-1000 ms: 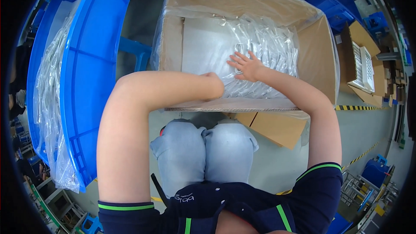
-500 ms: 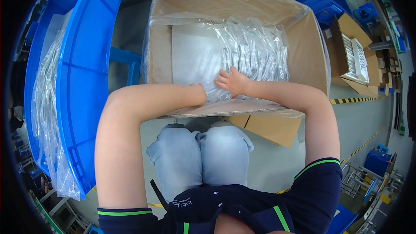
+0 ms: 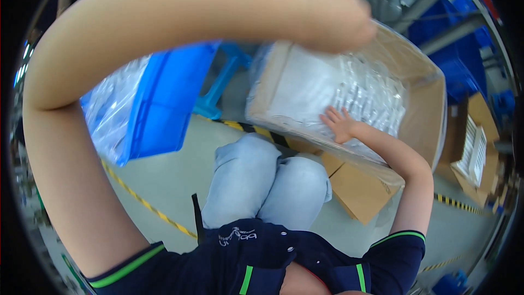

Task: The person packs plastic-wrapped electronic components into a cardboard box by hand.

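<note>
Tan carton (image 3: 426, 95), wht bundles (image 3: 376, 98) (kinda silvery), blue bin (image 3: 164, 106), blk/yel striped floor tape (image 3: 458, 204).

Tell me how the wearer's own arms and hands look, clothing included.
The arms are bare below short navy sleeves, each edged with a bright green stripe. The right hand wears no glove, and no jewellery shows on it. The left hand is too blurred for finer detail.

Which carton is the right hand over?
The large, plastic-lined carton holding clear bags, under the spread right hand; the carton to its right holds white pieces.
</note>
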{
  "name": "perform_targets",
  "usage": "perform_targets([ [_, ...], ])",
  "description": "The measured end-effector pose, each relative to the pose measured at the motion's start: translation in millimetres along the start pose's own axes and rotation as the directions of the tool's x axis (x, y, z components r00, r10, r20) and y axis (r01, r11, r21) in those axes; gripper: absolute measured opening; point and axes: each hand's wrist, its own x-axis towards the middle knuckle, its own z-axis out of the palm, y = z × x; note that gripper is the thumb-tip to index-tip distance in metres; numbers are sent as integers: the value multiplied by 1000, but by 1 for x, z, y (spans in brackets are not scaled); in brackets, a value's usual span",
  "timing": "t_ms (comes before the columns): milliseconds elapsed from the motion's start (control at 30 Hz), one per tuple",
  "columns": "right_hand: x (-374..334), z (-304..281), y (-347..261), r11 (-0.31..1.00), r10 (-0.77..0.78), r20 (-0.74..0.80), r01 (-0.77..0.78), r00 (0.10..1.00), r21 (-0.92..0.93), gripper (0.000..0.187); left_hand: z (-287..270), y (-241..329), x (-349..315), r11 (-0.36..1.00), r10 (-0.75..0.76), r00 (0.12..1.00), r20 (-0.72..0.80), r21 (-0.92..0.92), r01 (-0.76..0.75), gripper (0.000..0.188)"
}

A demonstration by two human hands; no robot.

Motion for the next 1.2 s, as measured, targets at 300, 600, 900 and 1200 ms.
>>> perform_targets([
  [300, 3, -32, 38, 695, 529, -393, -119, 752, 709, 45, 30, -142, -269, 541, -838, 532, 123, 324, 776, 17],
  [600, 13, -40, 42, 397, 774, 0, -485, 634, 779, 66, 158, -117, -289, -197, -583, -116, 804, -2, 980, 52],
  [900, 21, -18, 45, 498, 793, -189, -437, 579, 749, 75, 182, -127, -324, -371, -554, -75, 829, -165, 914, 43],
  [1200, 29, -33, 41, 528, 760, -79, -542, 645, 654, 83, 139, -181, -360, -442, -755, 52, 654, -566, 696, 32],
])
